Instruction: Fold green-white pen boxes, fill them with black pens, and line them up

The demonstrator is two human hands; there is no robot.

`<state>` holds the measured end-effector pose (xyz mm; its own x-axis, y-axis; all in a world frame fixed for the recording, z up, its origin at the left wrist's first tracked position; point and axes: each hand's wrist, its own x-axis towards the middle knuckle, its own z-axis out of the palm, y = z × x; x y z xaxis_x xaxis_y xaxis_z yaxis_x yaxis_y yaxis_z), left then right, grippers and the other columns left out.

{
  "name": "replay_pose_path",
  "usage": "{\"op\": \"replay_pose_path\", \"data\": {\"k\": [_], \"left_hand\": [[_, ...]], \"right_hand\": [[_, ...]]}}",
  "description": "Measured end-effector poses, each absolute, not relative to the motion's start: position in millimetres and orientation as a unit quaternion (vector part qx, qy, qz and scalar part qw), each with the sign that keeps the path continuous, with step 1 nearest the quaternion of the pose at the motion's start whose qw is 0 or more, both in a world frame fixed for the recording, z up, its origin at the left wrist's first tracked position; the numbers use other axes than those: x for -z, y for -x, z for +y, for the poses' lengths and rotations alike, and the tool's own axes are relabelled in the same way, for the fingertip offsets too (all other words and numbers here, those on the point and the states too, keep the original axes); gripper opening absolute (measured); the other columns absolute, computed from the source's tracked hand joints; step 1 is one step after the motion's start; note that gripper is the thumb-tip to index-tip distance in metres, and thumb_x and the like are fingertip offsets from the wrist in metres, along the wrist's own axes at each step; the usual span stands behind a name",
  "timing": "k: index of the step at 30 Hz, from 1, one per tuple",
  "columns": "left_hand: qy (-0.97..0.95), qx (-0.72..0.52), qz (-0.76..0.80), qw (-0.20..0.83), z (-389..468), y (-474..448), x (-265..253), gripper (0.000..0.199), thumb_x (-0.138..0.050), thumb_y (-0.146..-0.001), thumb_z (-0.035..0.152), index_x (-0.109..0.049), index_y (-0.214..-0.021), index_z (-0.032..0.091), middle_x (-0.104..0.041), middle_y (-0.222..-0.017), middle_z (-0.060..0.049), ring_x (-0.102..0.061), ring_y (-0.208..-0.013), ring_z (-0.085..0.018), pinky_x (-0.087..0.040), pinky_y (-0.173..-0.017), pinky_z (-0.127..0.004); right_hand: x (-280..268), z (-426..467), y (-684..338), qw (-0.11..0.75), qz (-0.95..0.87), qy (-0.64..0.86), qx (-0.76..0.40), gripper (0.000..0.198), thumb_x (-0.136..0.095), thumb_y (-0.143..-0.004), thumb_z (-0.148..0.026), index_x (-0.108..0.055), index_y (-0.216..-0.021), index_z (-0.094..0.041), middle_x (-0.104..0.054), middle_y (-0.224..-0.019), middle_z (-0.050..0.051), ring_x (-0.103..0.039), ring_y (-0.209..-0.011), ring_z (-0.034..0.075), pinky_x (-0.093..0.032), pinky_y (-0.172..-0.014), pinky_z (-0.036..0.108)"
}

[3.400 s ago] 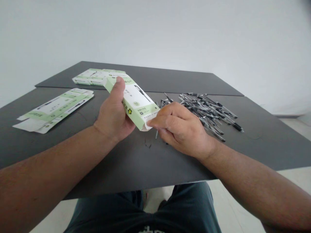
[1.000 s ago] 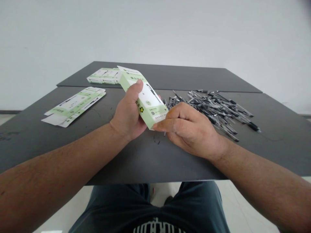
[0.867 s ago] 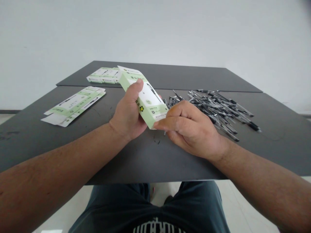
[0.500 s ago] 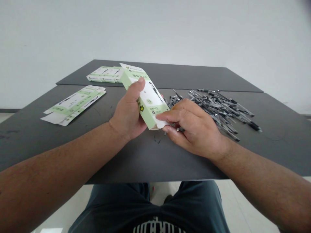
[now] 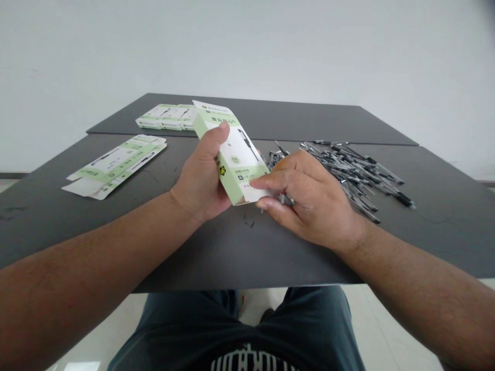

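A green and white cardboard pen box [image 5: 242, 147] is tilted above the table, its far flap sticking up and out. My left hand [image 5: 204, 178] wraps round the box's left side, the thumb lying on its printed face. At the near end my right hand [image 5: 309, 198] pinches the box's edge between thumb and forefinger; the other fingers curl out of sight. Behind and right of that hand lies a heap of black and clear pens [image 5: 359, 172]. What is inside the box cannot be seen.
A flattened pen box [image 5: 116, 166] lies on the left of the dark table [image 5: 232, 257]. Several closed pen boxes [image 5: 164, 117] sit side by side at the back left. A seam crosses the tabletop, and its front edge is just before my legs.
The box has turned slightly in my hands, and my right thumb and forefinger have shifted a little at its near end. The pens and other boxes stay where they were.
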<state>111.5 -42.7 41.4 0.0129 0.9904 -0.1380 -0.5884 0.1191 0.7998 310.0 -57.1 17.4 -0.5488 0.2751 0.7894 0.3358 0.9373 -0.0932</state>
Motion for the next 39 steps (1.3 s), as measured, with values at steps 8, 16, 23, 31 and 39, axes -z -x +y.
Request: {"op": "replay_pose_path", "data": {"k": [8, 16, 23, 31, 39], "left_hand": [[-0.275, -0.598, 0.362, 0.66, -42.4, -107.6, -48.6, 0.04, -0.056, -0.11, 0.057, -0.08, -0.121, 0.027, -0.081, -0.099, -0.009, -0.082, -0.115, -0.04, -0.069, -0.097, -0.053], [-0.329, -0.606, 0.309, 0.655, -39.3, -102.2, -42.2, 0.032, -0.061, -0.109, 0.055, -0.075, -0.103, 0.026, -0.077, -0.087, -0.005, -0.083, -0.101, -0.032, -0.069, -0.086, -0.043], [-0.379, -0.592, 0.318, 0.636, -37.3, -100.4, -37.7, 0.033, -0.065, -0.103, 0.059, -0.07, -0.103, 0.026, -0.079, -0.099, -0.008, -0.076, -0.128, -0.038, -0.067, -0.102, -0.05], [-0.395, -0.578, 0.325, 0.636, -37.2, -99.1, -37.8, 0.041, -0.057, -0.106, 0.062, -0.073, -0.102, 0.024, -0.079, -0.092, -0.008, -0.081, -0.105, -0.035, -0.069, -0.082, -0.044], [-0.454, -0.538, 0.312, 0.638, -36.9, -91.6, -34.2, 0.047, -0.066, -0.1, 0.071, -0.075, -0.113, 0.027, -0.083, -0.101, -0.008, -0.084, -0.11, -0.037, -0.07, -0.083, -0.046]], "right_hand": [[-19.3, -51.8, -317.6, 0.458, -0.866, 0.197, 0.02, 0.026, -0.083, -0.105, -0.025, -0.081, -0.13, -0.023, -0.078, -0.111, 0.009, -0.075, -0.101, 0.027, -0.068, -0.087, 0.044], [-19.5, -51.8, -317.7, 0.492, -0.852, 0.176, 0.032, 0.013, -0.085, -0.107, -0.026, -0.077, -0.115, -0.021, -0.077, -0.102, 0.007, -0.074, -0.093, 0.024, -0.066, -0.082, 0.04], [-19.9, -52.5, -316.5, 0.496, -0.85, 0.173, 0.038, 0.01, -0.084, -0.107, -0.019, -0.077, -0.107, -0.026, -0.08, -0.1, 0.004, -0.076, -0.095, 0.025, -0.064, -0.083, 0.041], [-18.7, -54.2, -314.9, 0.496, -0.847, 0.194, -0.002, 0.011, -0.084, -0.105, -0.024, -0.074, -0.11, -0.025, -0.079, -0.102, 0.005, -0.074, -0.089, 0.023, -0.064, -0.079, 0.04], [-19.5, -58.4, -315.5, 0.461, -0.856, 0.227, -0.054, 0.012, -0.082, -0.106, -0.025, -0.073, -0.114, -0.024, -0.078, -0.1, 0.004, -0.071, -0.083, 0.021, -0.065, -0.079, 0.039]]}}
